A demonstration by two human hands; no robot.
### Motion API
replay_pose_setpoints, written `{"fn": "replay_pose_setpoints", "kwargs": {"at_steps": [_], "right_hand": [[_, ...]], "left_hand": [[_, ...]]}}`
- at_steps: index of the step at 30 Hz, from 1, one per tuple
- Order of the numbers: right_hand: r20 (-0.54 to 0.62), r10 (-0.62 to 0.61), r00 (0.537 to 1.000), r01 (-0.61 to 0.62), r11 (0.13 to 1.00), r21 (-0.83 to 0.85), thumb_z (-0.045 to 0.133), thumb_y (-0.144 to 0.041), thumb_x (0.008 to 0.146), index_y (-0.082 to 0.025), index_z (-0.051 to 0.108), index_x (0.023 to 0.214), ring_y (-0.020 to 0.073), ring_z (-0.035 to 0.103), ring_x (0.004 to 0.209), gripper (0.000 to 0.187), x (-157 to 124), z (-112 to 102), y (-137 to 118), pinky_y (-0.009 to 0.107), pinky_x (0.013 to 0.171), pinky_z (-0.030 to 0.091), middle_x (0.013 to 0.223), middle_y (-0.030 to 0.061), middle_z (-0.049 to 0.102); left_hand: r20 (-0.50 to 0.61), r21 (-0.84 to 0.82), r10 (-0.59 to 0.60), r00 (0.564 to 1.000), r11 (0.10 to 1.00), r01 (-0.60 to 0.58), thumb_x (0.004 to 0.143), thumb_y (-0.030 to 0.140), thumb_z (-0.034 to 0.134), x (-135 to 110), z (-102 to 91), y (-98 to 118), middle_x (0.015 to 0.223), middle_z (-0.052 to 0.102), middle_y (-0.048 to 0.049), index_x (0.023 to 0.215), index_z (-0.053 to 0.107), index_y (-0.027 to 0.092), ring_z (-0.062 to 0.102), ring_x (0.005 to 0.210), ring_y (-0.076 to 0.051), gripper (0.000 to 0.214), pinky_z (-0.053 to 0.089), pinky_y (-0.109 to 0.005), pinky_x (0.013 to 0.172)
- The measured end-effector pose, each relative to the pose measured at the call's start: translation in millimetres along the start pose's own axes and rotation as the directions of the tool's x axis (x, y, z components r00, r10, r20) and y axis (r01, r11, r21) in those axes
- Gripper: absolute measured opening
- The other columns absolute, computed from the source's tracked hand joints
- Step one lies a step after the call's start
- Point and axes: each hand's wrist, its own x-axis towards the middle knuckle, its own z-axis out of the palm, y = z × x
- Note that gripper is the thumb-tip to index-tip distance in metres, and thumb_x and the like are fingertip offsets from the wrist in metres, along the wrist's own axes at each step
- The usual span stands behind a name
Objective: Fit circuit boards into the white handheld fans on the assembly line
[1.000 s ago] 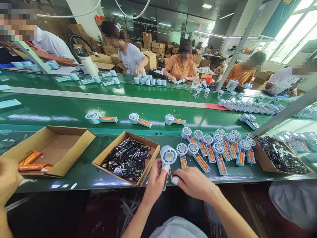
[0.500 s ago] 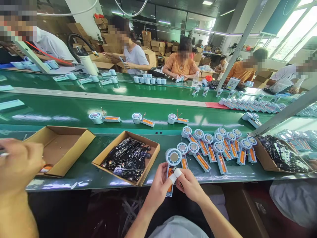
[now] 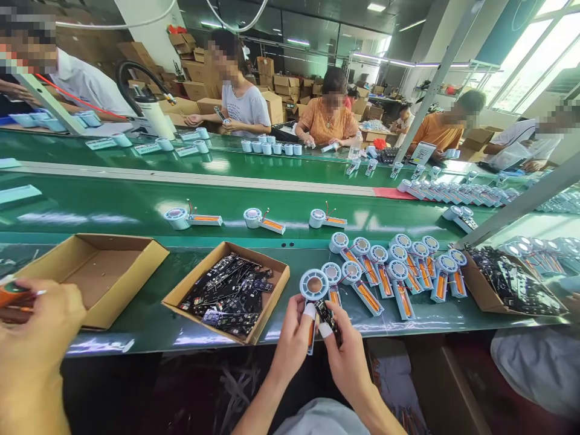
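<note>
My left hand (image 3: 292, 335) is closed around the handle of a light blue fan housing (image 3: 313, 284), its round head pointing away from me. Part of the orange-lined handle is hidden behind my fingers. Between the thumb and fingers of my right hand (image 3: 348, 347) is a narrow black circuit board (image 3: 327, 315), tilted beside the housing's neck. White covers wrap the tips of both thumbs. A shallow cardboard box of loose circuit boards (image 3: 283, 287) lies left of my hands. Just beyond them, several similar fan housings (image 3: 399, 272) lie on the bench.
A co-worker's hand (image 3: 43, 326) holds an orange tool at left, near another cardboard box (image 3: 131, 284). Three housings (image 3: 176, 219) lie on the green belt (image 3: 217, 187). Another box of boards (image 3: 516, 284) sits at right, below a slanted metal post (image 3: 512, 199). People sit opposite.
The circuit board has turned and more of its face shows beside the housing. My right thumb has moved lower along it. At left, the co-worker's hand has dropped and its orange tool shows.
</note>
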Motion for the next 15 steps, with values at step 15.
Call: {"fn": "replay_pose_setpoints", "kwargs": {"at_steps": [15], "right_hand": [[0.244,0.103,0.964,0.114,0.669,-0.735,0.045,-0.005,0.092,-0.017,0.035,0.156,0.0212,0.071,0.063,0.066,6.8,20.9,-20.4,0.026,0.053,0.054,0.085,0.0082,0.072]], "left_hand": [[-0.136,-0.009,0.008,0.991,1.000,-0.009,0.093,0.043,0.051,-9.8,9.2,-8.4,0.144,0.052,-0.0138,0.128,0.044,0.022,0.046,0.138,-0.027,0.041,0.038,-0.041,0.112]]}}
